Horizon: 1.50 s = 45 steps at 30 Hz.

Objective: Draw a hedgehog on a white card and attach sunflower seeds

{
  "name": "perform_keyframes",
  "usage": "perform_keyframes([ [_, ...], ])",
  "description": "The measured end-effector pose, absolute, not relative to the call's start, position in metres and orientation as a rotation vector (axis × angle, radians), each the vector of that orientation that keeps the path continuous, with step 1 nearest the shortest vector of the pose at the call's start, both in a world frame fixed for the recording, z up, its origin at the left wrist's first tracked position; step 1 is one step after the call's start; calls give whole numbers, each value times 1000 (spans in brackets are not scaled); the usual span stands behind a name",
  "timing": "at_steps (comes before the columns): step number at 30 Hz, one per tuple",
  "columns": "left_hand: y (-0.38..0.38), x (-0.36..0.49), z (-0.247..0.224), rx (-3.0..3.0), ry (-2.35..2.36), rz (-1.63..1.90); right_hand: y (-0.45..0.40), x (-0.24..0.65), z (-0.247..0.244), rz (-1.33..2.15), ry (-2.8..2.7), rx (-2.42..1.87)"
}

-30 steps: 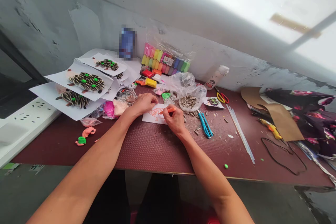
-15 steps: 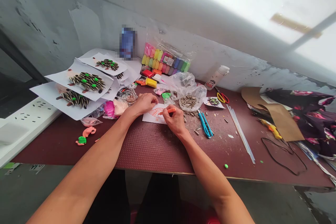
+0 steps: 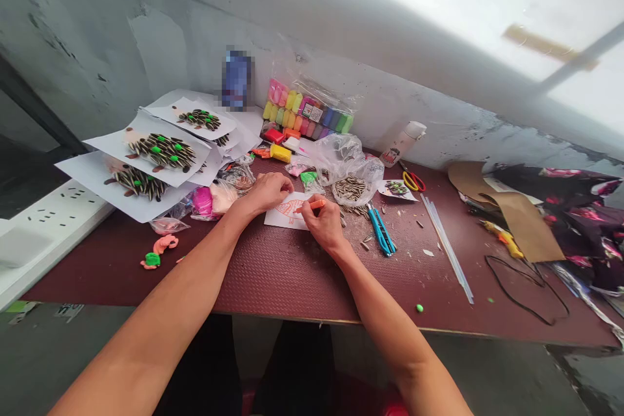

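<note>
A white paper point(image 3: 277, 218) with an orange line drawing lies on the dark red table. Curled around an orange marker point(image 3: 316, 205), my right hand point(image 3: 324, 221) rests on the paper's right part, the marker's tip at the drawing. At the paper's upper left edge is my left hand point(image 3: 271, 191), its fingers bent and close together; whether they pinch anything is hidden. Sunflower seeds point(image 3: 351, 188) in a clear plastic bag point(image 3: 341, 155) lie just beyond my right hand. A blue utility knife point(image 3: 381, 231) is to its right.
Papers with seed hedgehogs point(image 3: 160, 151) are stacked at the left beside a white power strip point(image 3: 63, 214). Colored clay packs point(image 3: 307, 110) lean at the back wall. Rightward are scissors point(image 3: 413, 179), a white bottle point(image 3: 403, 143), clear sticks point(image 3: 447, 248) and a glue gun point(image 3: 507, 239).
The orange marker and my right hand have shifted very slightly over the drawing. My left hand has stayed in place.
</note>
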<state>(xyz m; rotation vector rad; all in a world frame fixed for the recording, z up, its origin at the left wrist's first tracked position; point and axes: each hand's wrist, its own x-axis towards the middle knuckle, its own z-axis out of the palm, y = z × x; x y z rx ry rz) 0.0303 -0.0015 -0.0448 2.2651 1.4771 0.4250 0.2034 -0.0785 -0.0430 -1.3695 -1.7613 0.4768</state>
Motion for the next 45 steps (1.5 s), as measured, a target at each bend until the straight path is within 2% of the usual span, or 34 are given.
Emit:
perform_keyframes([
  [45, -3, 30, -41, 2270, 1475, 408, -81, 201, -43, 518, -1785, -1344],
])
